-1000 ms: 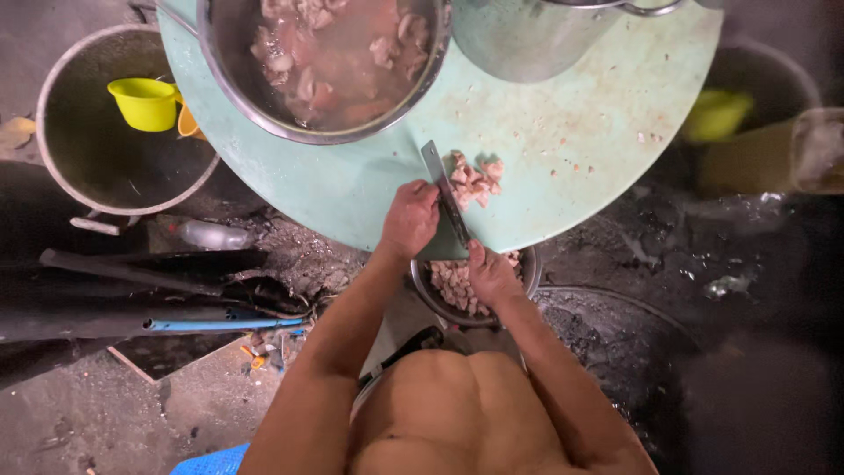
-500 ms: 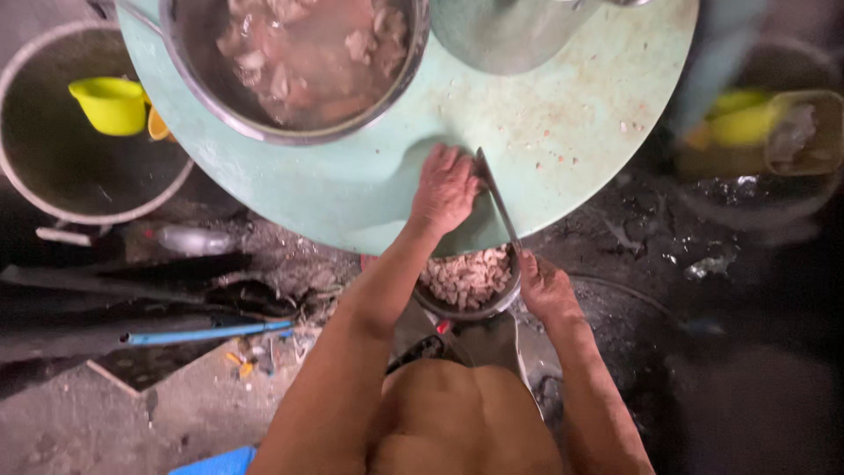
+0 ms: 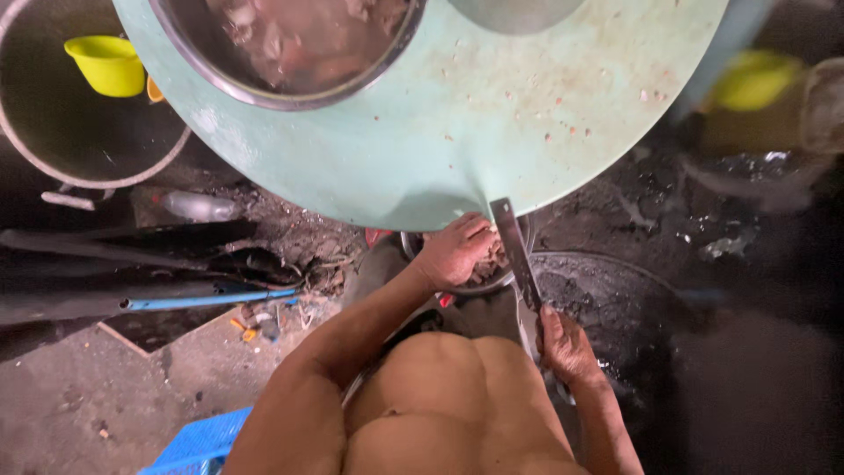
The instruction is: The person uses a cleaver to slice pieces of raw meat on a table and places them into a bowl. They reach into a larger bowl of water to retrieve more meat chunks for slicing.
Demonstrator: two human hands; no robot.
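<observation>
My left hand [image 3: 454, 251] rests over a small metal bowl [image 3: 508, 280] of chopped meat pieces that sits just below the near edge of the round pale green cutting board [image 3: 492, 114]. Its fingers are curled into the meat. My right hand [image 3: 565, 346] grips the handle of a cleaver [image 3: 515, 251]; the blade points up toward the board's edge, right beside the bowl. The board's surface near me carries only small meat scraps.
A large metal basin [image 3: 299, 53] of meat in liquid sits on the board's far left. A big pot [image 3: 53, 132] holding a yellow cup [image 3: 107, 63] stands on the ground at left. Pipes, a plastic bottle [image 3: 198, 207] and a blue crate [image 3: 202, 438] lie on the dirty floor.
The pile of chopped meat has gone from the board into the small bowl. My left hand dropped from the board edge onto the bowl, and the cleaver swung down beside it.
</observation>
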